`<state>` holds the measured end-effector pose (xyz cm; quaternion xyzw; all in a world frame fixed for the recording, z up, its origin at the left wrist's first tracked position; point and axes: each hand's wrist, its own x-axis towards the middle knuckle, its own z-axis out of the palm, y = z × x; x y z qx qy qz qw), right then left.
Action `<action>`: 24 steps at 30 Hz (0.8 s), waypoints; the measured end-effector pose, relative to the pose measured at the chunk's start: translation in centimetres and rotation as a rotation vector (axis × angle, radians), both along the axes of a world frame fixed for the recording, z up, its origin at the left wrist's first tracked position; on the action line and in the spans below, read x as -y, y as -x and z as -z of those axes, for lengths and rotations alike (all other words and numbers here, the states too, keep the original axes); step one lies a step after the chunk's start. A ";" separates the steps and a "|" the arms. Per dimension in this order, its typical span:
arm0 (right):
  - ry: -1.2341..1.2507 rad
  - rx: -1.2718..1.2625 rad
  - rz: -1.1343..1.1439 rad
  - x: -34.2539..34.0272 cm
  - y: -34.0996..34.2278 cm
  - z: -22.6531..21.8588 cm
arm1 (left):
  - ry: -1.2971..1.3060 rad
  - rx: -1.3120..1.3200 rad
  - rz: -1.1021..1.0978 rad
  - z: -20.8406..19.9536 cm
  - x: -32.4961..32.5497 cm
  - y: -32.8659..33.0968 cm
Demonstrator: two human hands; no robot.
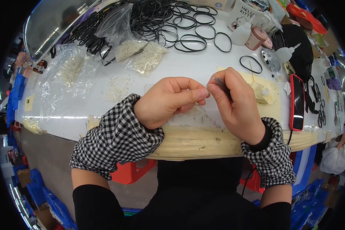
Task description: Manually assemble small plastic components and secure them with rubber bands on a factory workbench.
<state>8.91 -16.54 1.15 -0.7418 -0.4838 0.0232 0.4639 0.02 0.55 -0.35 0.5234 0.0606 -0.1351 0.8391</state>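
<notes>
My left hand (168, 100) is closed above the table's near edge, thumb and forefinger pinched together. Whatever lies in that pinch is too small or hidden to make out. Fingertip close to fingertip with it, my right hand (239, 105) curls around a small dark grey, metallic-looking piece (223, 87), most of it covered by the fingers. Below the hands, little clear or whitish scraps (197, 114) lie on the white table. To the left of my left hand is a loose scatter of small white pieces (118, 88).
Clear bags of small whitish pieces (145, 57) lie behind my left hand. Black bands (191, 43) are heaped and spread at the back. On the right are a squeeze bottle (285, 54), a yellow block (265, 94) and a red-cased phone (297, 102). Yellow tape covers the front edge (195, 143).
</notes>
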 end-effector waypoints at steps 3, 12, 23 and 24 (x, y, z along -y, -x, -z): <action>-0.060 0.009 0.023 -0.3 0.3 0.1 | 0.059 0.016 0.010 -0.1 0.1 0.0; -0.063 -0.079 -0.015 -0.2 0.4 -0.8 | 0.131 0.044 -0.097 -0.4 -0.2 0.0; -0.089 -0.050 -0.005 0.0 0.2 -0.6 | 0.154 0.031 -0.107 -0.6 -0.1 -0.1; -0.091 -0.040 -0.003 0.0 0.2 -0.7 | 0.154 0.031 -0.100 -0.7 0.0 -0.1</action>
